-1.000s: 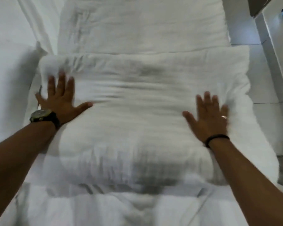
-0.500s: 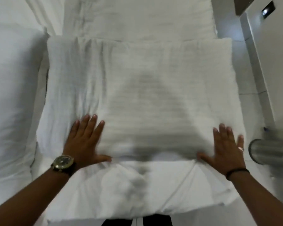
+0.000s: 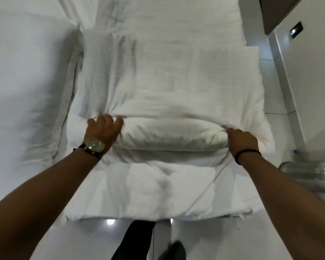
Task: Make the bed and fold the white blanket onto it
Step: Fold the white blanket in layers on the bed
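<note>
Two hands grip the near fold of the white blanket (image 3: pixel 169 87), which lies across the foot end of the bed (image 3: pixel 158 194). The left hand (image 3: pixel 103 128) curls its fingers (image 3: pixel 118 121) over the fold; the right hand (image 3: pixel 240 137) seems bunched around cloth, though blurred.

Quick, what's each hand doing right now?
Left hand: closed, gripping the blanket edge.
Right hand: closed, gripping the blanket edge too.
</note>
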Action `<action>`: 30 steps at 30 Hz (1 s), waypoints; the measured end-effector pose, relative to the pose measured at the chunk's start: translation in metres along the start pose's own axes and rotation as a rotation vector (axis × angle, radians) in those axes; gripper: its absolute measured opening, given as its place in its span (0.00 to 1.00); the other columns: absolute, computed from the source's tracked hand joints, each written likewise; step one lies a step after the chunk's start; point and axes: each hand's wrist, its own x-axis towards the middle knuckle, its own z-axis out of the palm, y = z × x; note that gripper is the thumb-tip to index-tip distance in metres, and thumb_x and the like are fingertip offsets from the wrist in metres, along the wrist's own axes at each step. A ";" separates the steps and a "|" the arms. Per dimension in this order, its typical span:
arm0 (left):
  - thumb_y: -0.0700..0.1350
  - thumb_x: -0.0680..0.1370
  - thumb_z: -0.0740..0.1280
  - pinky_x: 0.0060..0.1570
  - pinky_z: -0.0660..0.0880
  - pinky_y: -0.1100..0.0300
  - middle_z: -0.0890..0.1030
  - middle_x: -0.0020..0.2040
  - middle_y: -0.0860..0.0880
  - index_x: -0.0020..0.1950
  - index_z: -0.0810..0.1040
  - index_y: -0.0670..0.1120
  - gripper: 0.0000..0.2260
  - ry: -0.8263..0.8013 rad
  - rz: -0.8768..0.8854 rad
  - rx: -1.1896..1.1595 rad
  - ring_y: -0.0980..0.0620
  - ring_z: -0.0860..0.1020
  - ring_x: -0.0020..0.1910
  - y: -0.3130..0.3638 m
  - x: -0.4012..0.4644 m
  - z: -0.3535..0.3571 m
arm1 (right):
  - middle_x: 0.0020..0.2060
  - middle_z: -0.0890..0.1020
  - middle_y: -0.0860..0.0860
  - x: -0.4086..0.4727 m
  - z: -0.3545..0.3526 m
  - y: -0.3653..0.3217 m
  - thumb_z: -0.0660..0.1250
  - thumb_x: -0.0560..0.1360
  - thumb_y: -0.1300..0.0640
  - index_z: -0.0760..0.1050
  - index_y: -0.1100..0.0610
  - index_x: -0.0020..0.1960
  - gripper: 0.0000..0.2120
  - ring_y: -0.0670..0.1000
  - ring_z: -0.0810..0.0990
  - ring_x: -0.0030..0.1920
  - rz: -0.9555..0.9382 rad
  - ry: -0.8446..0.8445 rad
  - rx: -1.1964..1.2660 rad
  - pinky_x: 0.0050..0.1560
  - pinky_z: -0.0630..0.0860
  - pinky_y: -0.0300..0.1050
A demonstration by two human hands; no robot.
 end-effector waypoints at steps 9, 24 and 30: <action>0.35 0.64 0.71 0.34 0.73 0.49 0.78 0.36 0.42 0.49 0.77 0.43 0.15 -0.130 -0.108 -0.198 0.40 0.80 0.33 -0.015 -0.108 -0.098 | 0.55 0.81 0.55 -0.131 -0.022 0.005 0.56 0.78 0.60 0.63 0.46 0.75 0.26 0.58 0.80 0.54 -0.079 -0.041 0.144 0.50 0.74 0.47; 0.49 0.68 0.69 0.49 0.76 0.57 0.81 0.57 0.50 0.68 0.72 0.55 0.27 -0.490 -0.057 -0.238 0.46 0.81 0.55 0.058 -0.347 -0.219 | 0.61 0.80 0.51 -0.369 -0.047 0.071 0.60 0.77 0.50 0.75 0.51 0.63 0.17 0.52 0.79 0.58 -0.092 -0.395 0.072 0.53 0.73 0.40; 0.53 0.69 0.65 0.41 0.66 0.64 0.81 0.54 0.53 0.66 0.70 0.62 0.25 -0.553 0.018 -0.140 0.52 0.81 0.53 0.032 -0.376 -0.254 | 0.57 0.82 0.53 -0.399 -0.069 0.062 0.64 0.68 0.60 0.77 0.53 0.58 0.18 0.54 0.81 0.55 -0.200 -0.646 -0.073 0.48 0.75 0.42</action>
